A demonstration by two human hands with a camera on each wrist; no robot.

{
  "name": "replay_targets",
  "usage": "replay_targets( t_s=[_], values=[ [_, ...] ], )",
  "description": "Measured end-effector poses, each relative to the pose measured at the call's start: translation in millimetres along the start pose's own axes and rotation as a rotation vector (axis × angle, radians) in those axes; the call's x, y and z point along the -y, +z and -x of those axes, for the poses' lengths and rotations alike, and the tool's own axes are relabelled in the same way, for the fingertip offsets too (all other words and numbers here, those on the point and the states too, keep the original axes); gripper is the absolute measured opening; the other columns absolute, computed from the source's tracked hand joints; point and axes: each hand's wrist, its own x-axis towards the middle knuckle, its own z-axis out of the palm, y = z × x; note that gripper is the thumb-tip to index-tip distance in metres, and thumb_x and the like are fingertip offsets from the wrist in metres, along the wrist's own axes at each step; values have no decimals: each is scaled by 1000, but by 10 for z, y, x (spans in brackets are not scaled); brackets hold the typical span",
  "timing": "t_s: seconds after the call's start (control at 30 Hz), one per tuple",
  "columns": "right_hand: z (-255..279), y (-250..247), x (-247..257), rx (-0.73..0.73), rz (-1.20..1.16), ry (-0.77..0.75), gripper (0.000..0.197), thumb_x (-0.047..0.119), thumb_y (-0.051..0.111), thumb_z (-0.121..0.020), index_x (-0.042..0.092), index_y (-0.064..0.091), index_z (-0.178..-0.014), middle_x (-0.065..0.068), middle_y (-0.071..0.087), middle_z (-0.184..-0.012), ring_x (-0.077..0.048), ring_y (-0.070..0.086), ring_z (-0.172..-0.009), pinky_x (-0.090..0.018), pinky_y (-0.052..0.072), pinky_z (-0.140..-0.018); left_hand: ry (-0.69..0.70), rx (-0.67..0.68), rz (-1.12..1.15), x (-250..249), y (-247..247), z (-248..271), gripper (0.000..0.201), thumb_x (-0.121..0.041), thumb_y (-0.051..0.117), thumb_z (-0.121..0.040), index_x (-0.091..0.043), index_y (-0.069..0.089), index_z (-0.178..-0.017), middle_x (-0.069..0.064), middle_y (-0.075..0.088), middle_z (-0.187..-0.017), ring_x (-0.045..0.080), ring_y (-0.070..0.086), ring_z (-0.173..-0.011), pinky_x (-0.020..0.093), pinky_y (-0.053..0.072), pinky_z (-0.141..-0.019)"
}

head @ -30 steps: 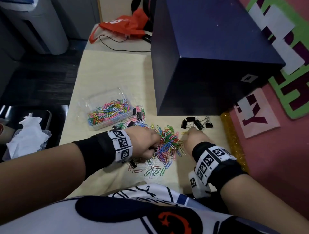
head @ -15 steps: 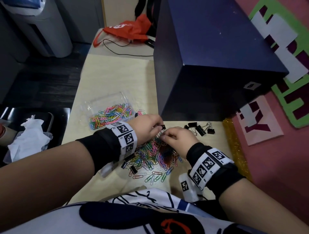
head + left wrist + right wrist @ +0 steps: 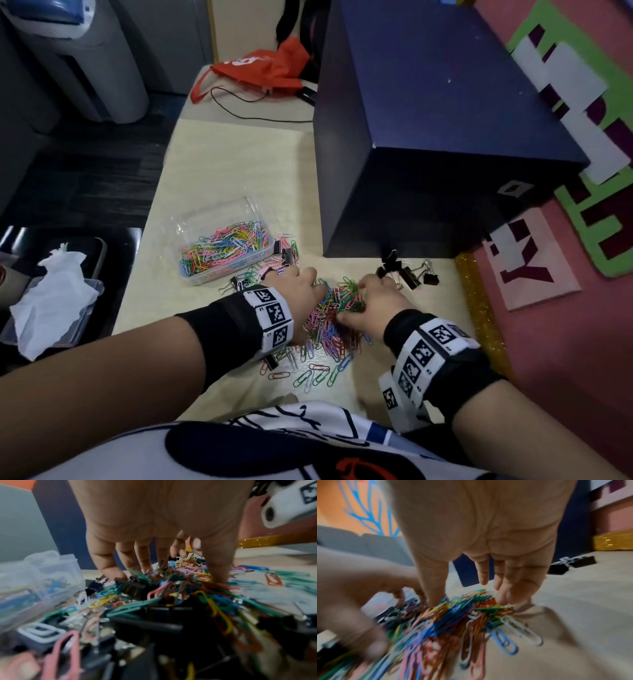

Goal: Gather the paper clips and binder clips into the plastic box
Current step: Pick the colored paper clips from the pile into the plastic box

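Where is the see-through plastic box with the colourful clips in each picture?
Head view: the plastic box sits left of centre on the table, left of the left hand.
Left wrist view: the box is blurred at the left edge.
Right wrist view: not in it.
Shared landmark: the pile of paper clips between both hands, also seen here and here.
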Motion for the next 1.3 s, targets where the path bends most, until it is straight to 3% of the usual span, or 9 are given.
replay_targets(
  t_s=[0.13, 0.37, 0.6, 0.8, 1.0, 1.23, 1.3],
  values=[
    [36, 178, 134, 75, 141, -140, 100, 53, 79, -63, 35, 21, -143, -5, 25, -137, -30, 40, -124, -42, 42, -102, -2, 19, 86, -5, -49, -41, 58, -34, 64, -85, -21, 39, -136, 9, 45, -119, 32, 48, -111, 46, 51, -85],
    [-31, 257, 141, -11, 71, -161, 45, 25, 60, -83, 26, 43, -125, -4, 31, -121, -29, 47, -109, -39, 47, -93, 56, -16, 95, 67, -74, -70, 35, -20, 51, -94, -15, 47, -128, 11, 54, -112, 32, 57, -103, 42, 52, -82],
    [-65, 221, 185, -20, 55, -117, 31, 10, 46, -84, 18, 45, -114, -6, 35, -114, -30, 53, -93, -40, 49, -87, 93, -113, 210, 170, -135, -68, 25, -25, 55, -92, -16, 56, -116, 8, 56, -111, 30, 57, -104, 37, 49, -84],
    [-114, 177, 303, 36, 100, -19, 45, -1, 45, -83, 17, 41, -124, -8, 32, -123, -34, 53, -107, -41, 46, -94, 72, -252, 332, 347, -293, -8, 28, -34, 58, -91, -20, 59, -116, 3, 58, -113, 23, 56, -106, 33, 45, -90],
    [-112, 159, 357, 43, 143, -4, 49, -6, 46, -82, 13, 40, -127, -11, 32, -129, -35, 50, -113, -41, 46, -93, -29, -411, 459, 672, -400, 164, 25, -36, 64, -87, -22, 64, -108, -4, 62, -103, 15, 58, -99, 23, 38, -80],
    [-121, 151, 385, 42, 139, 5, 50, -6, 46, -83, 13, 41, -128, -10, 32, -130, -33, 51, -112, -40, 47, -94, -157, -550, 532, 1137, -388, 327, 24, -30, 74, -80, -18, 68, -100, -1, 66, -94, 16, 63, -87, 23, 44, -79],
    [-118, 143, 391, 42, 142, 3, 50, -5, 47, -83, 13, 41, -129, -10, 33, -130, -33, 51, -113, -39, 47, -94, -201, -537, 513, 1263, -350, 351, 23, -30, 74, -80, -18, 68, -100, 0, 66, -93, 17, 63, -88, 24, 45, -78]
  ],
)
